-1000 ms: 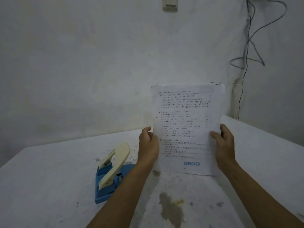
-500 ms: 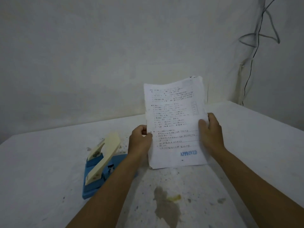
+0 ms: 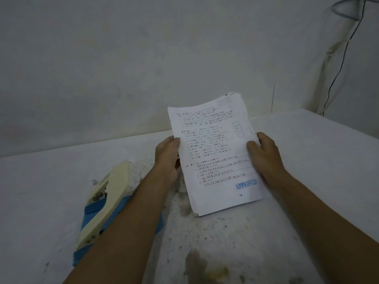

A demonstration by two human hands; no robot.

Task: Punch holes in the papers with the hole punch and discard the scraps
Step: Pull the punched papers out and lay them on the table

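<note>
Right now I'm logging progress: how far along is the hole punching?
Nothing looks punched: the papers show no holes along visible edges. In hand: left hand and right hand hold the stack by its sides, tilted. The punch sits untouched on the table. Punching and scrap disposal remain.

Stained table, hole punch on it

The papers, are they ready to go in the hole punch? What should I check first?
1. Both hands hold the papers: left hand, right hand. Ok.
2. Sheet edges squared: some stick out at the top. Not ok.
3. Hole punch within reach, by the left forearm. Ok.
4. Punch handle raised. Ok.
5. Slot clear of scraps: hidden. Cannot tell.
6. Table clean under the stack: stained. Not ok.
</note>
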